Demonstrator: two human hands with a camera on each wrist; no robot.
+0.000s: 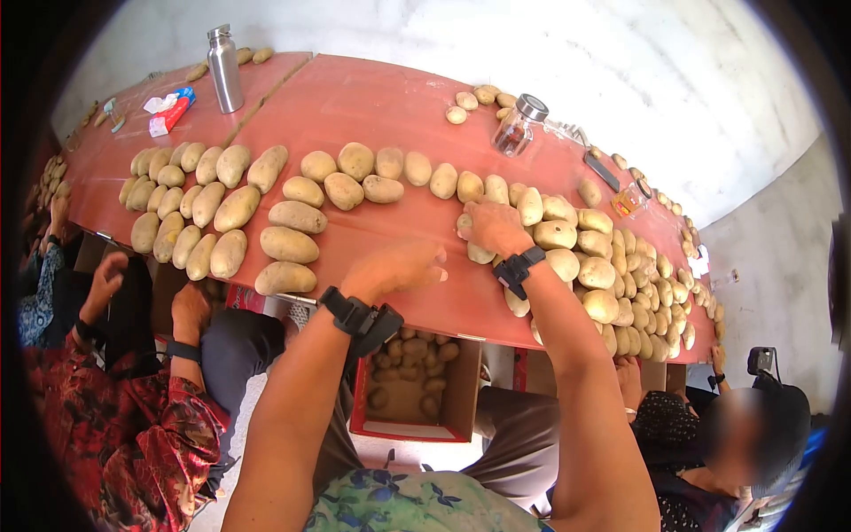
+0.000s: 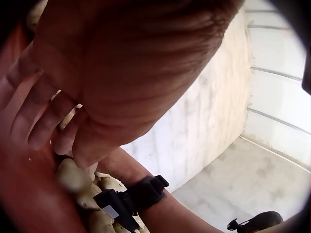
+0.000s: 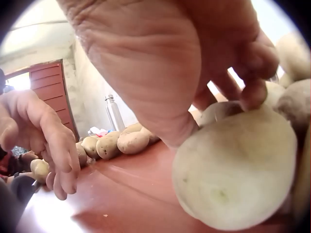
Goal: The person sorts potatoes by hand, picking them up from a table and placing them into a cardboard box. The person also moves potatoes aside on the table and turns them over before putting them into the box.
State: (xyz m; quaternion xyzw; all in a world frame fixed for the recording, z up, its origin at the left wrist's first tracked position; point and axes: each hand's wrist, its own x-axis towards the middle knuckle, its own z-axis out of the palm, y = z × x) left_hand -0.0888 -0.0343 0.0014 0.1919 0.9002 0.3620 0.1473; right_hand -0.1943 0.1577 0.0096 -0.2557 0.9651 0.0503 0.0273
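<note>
My right hand [image 1: 495,227] grips a pale potato [image 3: 238,170] at the left edge of a potato pile, its thumb on one side and bent fingers over the top in the right wrist view. Other potatoes [image 1: 555,234] crowd close beside that hand. To the left, my left hand [image 1: 397,269] hovers over the red table [image 1: 390,232] with loosely extended fingers and nothing in them. The left wrist view shows its palm and spread fingers [image 2: 41,116]. A row of potatoes [image 1: 356,161] runs along the table beyond both hands.
Several potatoes [image 1: 236,209] lie in rows at the left. A steel bottle [image 1: 225,75] and a glass jar [image 1: 516,133] stand farther back. Below the table edge sits a box [image 1: 456,390] of potatoes. People sit on both sides, one in a red patterned sleeve [image 1: 168,434].
</note>
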